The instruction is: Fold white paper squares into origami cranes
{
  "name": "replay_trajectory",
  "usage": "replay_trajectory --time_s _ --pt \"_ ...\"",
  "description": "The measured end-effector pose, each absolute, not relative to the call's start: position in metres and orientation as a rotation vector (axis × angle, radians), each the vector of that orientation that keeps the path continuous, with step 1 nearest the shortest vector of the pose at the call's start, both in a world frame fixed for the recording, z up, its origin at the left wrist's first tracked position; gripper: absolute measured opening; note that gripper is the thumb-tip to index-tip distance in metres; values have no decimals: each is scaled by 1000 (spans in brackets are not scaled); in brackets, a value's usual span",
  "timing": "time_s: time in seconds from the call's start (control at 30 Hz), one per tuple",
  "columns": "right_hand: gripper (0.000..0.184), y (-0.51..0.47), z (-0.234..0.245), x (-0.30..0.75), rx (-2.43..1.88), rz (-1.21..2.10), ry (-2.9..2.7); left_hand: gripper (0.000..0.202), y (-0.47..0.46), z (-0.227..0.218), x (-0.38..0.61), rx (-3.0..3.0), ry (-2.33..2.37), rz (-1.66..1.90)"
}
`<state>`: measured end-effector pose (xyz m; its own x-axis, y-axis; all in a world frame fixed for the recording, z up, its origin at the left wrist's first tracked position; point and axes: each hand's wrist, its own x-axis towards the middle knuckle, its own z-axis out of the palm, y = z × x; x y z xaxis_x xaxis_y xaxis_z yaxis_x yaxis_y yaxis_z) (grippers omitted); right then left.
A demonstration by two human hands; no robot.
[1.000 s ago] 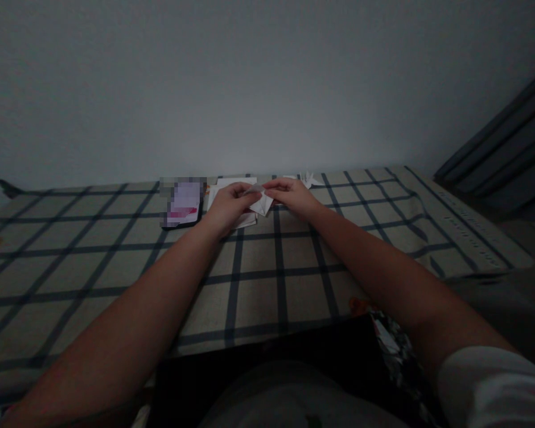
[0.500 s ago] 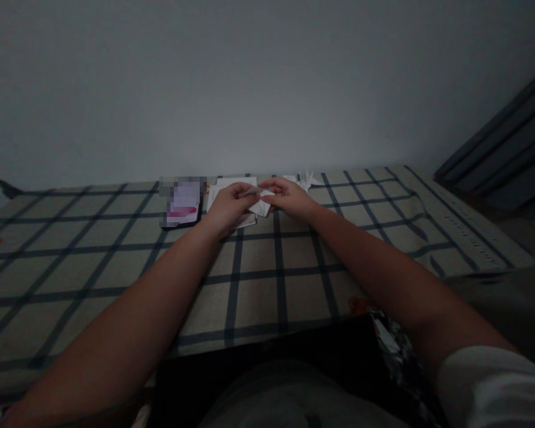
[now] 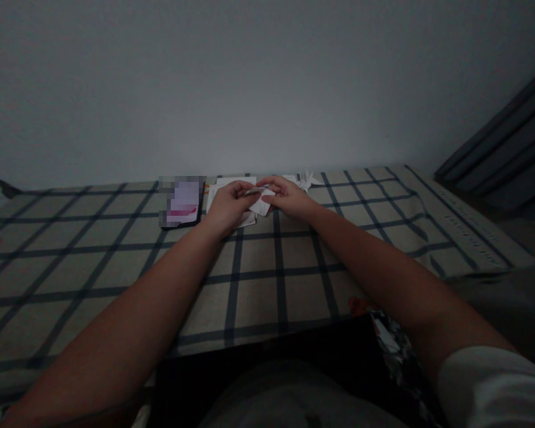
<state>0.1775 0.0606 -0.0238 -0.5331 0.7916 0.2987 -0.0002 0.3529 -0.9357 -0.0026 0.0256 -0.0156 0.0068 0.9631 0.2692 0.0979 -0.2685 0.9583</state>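
Observation:
A small folded piece of white paper (image 3: 261, 205) is held between my two hands above the far part of the table. My left hand (image 3: 226, 205) pinches its left side, thumb and fingers closed on it. On the other side, my right hand (image 3: 290, 199) grips the paper with thumb and fingertips. The fingers hide part of the folds. White paper sheets (image 3: 236, 180) lie under and behind my left hand. Just beyond my right hand rests a pointed white folded-paper figure (image 3: 309, 180).
A phone (image 3: 182, 202) with a lit, partly blurred screen lies left of the papers. The checked tablecloth (image 3: 258, 297) covers the table, which meets a plain wall (image 3: 267, 89). A dark curtain (image 3: 503, 137) hangs at the right.
Both hands stay in nearly the same place. The folded paper's visible lower part has shifted very slightly between the fingers.

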Motion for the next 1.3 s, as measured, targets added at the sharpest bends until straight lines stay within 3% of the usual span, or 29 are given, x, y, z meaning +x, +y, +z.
replay_trajectory --time_s 0.77,1.07,1.3 --pt "73 60 -29 172 -545 1526 -1716 32 30 -13 -6 1379 1114 1455" --pt "26 65 -26 177 -731 1247 -1698 34 19 -9 -2 1322 1161 1250" --pt "18 67 -22 179 -830 1139 -1745 28 23 -14 -4 1220 1115 1189"
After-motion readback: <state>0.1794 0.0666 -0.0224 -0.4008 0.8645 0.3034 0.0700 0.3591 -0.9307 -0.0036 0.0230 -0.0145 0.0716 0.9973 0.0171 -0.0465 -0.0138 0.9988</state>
